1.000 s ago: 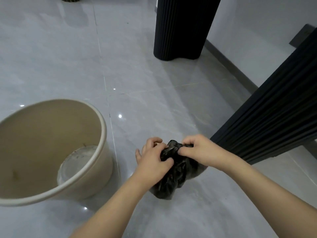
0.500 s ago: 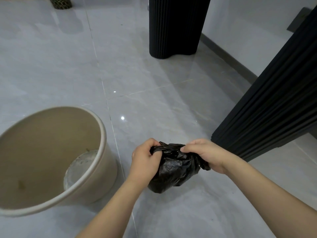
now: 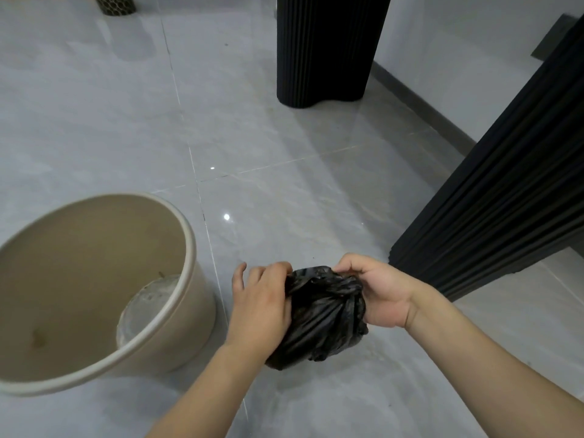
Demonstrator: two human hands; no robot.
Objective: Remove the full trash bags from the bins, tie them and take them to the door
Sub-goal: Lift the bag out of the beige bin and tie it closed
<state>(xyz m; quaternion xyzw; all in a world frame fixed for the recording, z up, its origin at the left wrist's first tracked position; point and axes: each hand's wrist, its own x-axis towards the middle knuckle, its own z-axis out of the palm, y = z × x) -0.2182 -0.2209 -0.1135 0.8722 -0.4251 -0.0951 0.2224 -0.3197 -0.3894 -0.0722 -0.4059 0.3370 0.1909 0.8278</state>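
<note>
— Moved since half a second back: gathered neck of the trash bag now twisted into ropey strands, where before a loose bulge of film. Hands closer in on the top.

— Grip?

— Left hand closed over the bag's left shoulder, thumb and forefinger pinching film near the top, little finger splayed free. Right hand curled shut round the twisted end on the right side, fingers hooked over it. Both clamped on plastic, nothing else held.

— Bag's whereabouts?

— Between the two hands, low over the grey tile floor; resting or just lifted, impossible to tell. Just right of the beige bin, out of it. Bin unlined, only specks of dirt at the bottom.

— Risks from here?

— Probably mid-knot. Thin film, pulled hard: liable to stretch or tear at the twist. Short ends: likely to slip from the pinch before the knot cinches, letting the neck spring open. Loose knot, then a lift: contents on the floor.

— Look of the thing?

— Black, glossy, crinkled, small and rounded, pleats fanning out from the twist. Contents hidden.

— Surroundings?

— Black ribbed panel close on the right, black ribbed column farther off by the wall. No door in sight.
</note>
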